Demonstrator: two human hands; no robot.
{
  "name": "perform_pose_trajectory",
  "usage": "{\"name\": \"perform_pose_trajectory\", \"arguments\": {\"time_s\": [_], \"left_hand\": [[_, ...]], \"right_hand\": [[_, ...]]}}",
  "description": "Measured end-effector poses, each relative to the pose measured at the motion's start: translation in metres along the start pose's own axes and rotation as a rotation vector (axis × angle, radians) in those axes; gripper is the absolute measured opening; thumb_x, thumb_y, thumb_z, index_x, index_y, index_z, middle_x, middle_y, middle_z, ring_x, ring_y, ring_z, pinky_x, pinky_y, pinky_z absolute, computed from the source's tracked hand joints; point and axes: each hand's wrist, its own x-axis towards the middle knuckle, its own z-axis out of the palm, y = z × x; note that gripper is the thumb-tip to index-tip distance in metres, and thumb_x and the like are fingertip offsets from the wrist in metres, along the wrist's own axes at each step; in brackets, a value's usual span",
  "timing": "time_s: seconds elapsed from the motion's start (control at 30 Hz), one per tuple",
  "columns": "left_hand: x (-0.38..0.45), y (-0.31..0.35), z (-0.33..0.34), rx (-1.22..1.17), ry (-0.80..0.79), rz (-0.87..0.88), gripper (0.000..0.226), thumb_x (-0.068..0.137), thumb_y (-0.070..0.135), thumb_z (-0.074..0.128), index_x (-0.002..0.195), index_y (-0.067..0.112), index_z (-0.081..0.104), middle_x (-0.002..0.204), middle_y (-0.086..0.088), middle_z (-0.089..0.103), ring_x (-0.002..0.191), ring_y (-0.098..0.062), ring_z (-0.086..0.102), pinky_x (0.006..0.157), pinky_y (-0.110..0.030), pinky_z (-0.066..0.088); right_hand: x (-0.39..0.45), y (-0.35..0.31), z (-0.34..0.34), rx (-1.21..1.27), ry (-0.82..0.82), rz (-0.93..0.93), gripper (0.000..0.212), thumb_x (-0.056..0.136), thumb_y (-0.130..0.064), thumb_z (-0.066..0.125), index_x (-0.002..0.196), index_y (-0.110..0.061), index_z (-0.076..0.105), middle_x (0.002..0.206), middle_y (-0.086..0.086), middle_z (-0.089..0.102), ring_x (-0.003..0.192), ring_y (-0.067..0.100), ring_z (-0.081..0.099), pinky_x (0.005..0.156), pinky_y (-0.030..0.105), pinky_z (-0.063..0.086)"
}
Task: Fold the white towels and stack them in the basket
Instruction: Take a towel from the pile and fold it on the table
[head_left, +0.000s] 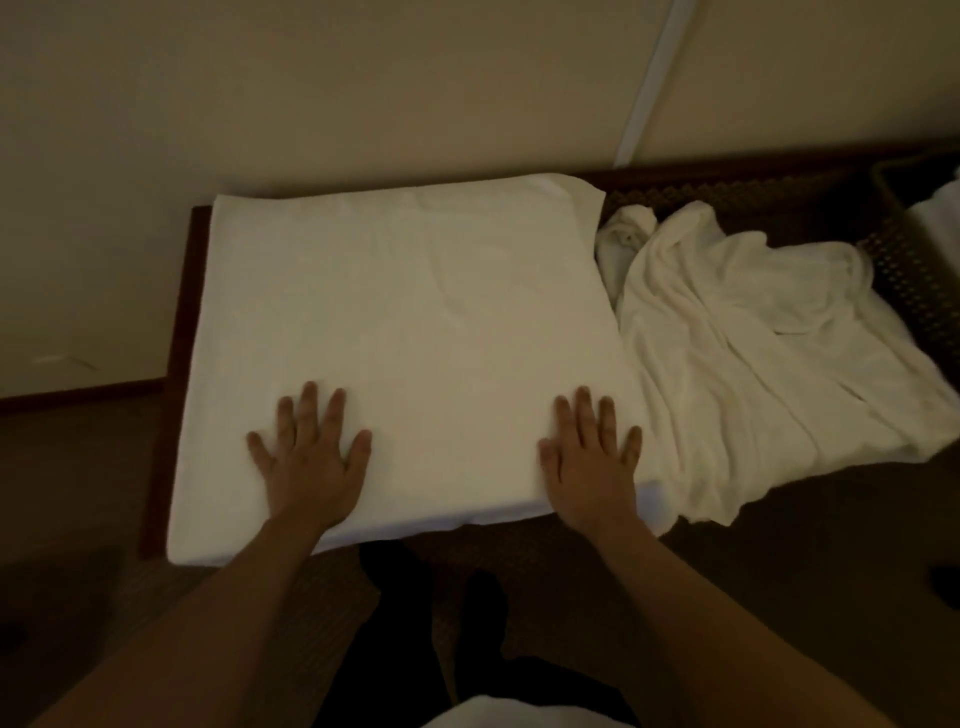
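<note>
Left hand (310, 457), right hand (589, 457) flat, fingers spread, pressing half-folded towel (405, 322); crumpled towel (727, 353) unfolded; basket (904, 249) holds some, mostly out of frame.

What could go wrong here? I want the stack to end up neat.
1. The folded towel overhangs the bench's near edge under both flat hands; it may slide off.
2. The crumpled towel touches its right side and may get dragged along.
</note>
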Motion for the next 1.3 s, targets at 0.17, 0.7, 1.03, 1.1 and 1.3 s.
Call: {"name": "perform_pose_trajectory", "arguments": {"time_s": [0.17, 0.7, 1.03, 1.1, 1.3], "left_hand": [[-0.014, -0.057, -0.007, -0.040, 0.033, -0.169, 0.079, 0.091, 0.074, 0.006, 0.161, 0.037, 0.002, 0.170, 0.003, -0.008, 0.155, -0.024, -0.006, 0.122, -0.057, -0.002], [0.081, -0.041, -0.025, -0.049, 0.073, -0.143, 0.082, 0.094, 0.065, 0.004, 0.162, 0.018, 0.000, 0.169, -0.010, -0.009, 0.155, -0.033, -0.010, 0.123, -0.058, -0.005], [0.329, -0.091, -0.087, 0.015, 0.081, 0.069, 0.073, 0.097, 0.068, 0.010, 0.161, 0.034, -0.003, 0.169, 0.001, -0.015, 0.155, -0.029, -0.014, 0.122, -0.059, -0.004], [0.351, -0.112, -0.092, 0.000, 0.075, 0.076, 0.075, 0.096, 0.070, 0.012, 0.161, 0.035, 0.000, 0.169, 0.002, -0.011, 0.155, -0.029, -0.011, 0.122, -0.061, -0.004], [0.375, -0.162, -0.103, -0.031, -0.007, 0.008, 0.074, 0.095, 0.072, 0.005, 0.159, 0.036, -0.008, 0.168, 0.004, -0.017, 0.153, -0.037, -0.015, 0.115, -0.070, -0.008]], "right_hand": [[-0.004, -0.027, 0.009, 0.016, -0.034, 0.070, 0.075, 0.096, -0.059, 0.001, 0.162, -0.024, 0.005, 0.169, 0.006, -0.006, 0.155, 0.033, -0.010, 0.119, 0.066, -0.003], [0.115, -0.138, -0.002, -0.027, -0.124, -0.170, 0.073, 0.094, -0.063, -0.003, 0.159, -0.032, -0.010, 0.167, -0.002, -0.017, 0.153, 0.032, -0.020, 0.117, 0.066, -0.010], [0.301, -0.245, -0.014, -0.034, -0.084, 0.019, 0.071, 0.098, -0.067, 0.008, 0.159, -0.035, -0.010, 0.167, -0.004, -0.019, 0.152, 0.037, -0.019, 0.116, 0.069, -0.009], [0.324, -0.270, -0.014, -0.039, -0.066, 0.076, 0.073, 0.098, -0.069, 0.010, 0.159, -0.035, -0.008, 0.168, -0.005, -0.018, 0.152, 0.041, -0.018, 0.115, 0.070, -0.008], [0.320, -0.373, -0.002, 0.008, -0.102, 0.016, 0.071, 0.100, -0.065, 0.017, 0.161, -0.033, -0.002, 0.168, -0.006, -0.014, 0.153, 0.037, -0.017, 0.117, 0.068, -0.008]]}}
